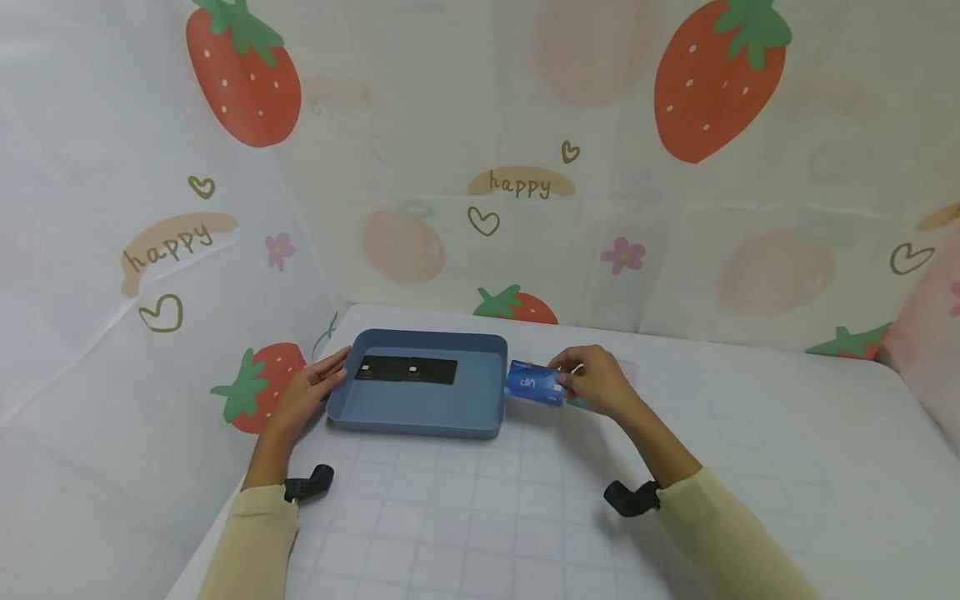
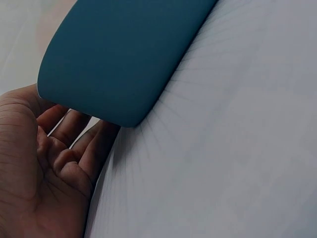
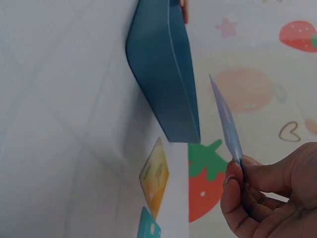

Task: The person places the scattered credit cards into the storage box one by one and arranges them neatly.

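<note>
A blue-grey rectangular tray (image 1: 420, 411) lies on the table, with two black cards (image 1: 435, 372) side by side in its far left part. My left hand (image 1: 303, 393) rests against the tray's left end, fingers extended; in the left wrist view the fingers reach behind its corner. Just past the tray's right edge, my right hand (image 1: 598, 382) pinches a blue card (image 1: 531, 385) between thumb and fingers. The right wrist view has this card raised off the table, nearly edge-on. Below it lie a yellow card (image 3: 155, 178) and a teal card (image 3: 148, 226).
White grid-patterned cloth (image 1: 450, 508) covers the table. A strawberry-print curtain (image 1: 420, 167) hangs behind and along the left side. Part of a pale pink card (image 1: 628, 372) shows behind the right hand. Each wrist wears a black camera mount (image 1: 632, 500).
</note>
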Demonstrator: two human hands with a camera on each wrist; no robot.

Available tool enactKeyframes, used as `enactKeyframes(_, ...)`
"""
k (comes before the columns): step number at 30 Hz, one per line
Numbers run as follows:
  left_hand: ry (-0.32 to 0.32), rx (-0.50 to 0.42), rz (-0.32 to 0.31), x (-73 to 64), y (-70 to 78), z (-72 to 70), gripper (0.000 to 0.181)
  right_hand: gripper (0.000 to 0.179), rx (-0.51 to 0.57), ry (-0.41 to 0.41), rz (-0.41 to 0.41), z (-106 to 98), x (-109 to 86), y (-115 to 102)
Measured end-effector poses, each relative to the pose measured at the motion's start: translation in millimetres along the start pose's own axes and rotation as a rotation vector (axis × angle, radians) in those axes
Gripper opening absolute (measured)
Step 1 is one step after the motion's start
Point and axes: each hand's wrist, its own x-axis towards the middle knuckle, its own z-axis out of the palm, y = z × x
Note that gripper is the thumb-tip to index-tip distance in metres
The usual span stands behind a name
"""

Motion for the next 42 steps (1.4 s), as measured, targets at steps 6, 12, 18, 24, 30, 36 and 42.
enactKeyframes(6, 0.000, 0.013, 0.002, -0.6, 1.1, -0.9, 0.052, 0.017, -0.028, -0.013, -0.029, 0, 10.5, -12)
enactKeyframes(12, 0.020, 0.038, -0.004, 5.6, -16.9, -3.8, 0.052, 0.018, -0.025, -0.043, 0.004, 4, 21.7, -24)
enactKeyframes(18, 0.027, 0.033, 0.002, 5.1, -18.7, -4.0, 0.051, 0.017, -0.031, -0.064, 0.003, 11, 33.4, -30)
enactKeyframes(24, 0.019, 0.038, 0.008, 5.2, -20.2, -5.0, 0.050, 0.016, -0.049, -0.076, -0.011, 18, 45.0, -33)
enactKeyframes(30, 0.022, 0.033, 0.019, 5.9, -19.8, -5.6, 0.051, 0.017, -0.029, -0.095, -0.031, 26, 55.8, -35)
enactKeyframes(36, 0.017, 0.023, 0.013, 6.2, -18.8, -5.1, 0.050, 0.015, -0.012, -0.108, -0.034, 36, 65.3, -37)
enactKeyframes(42, 0.001, 0.002, 0.012, 2.2, -3.7, -2.2, 0.053, 0.016, -0.014, -0.095, -0.024, 47, 74.5, -39)
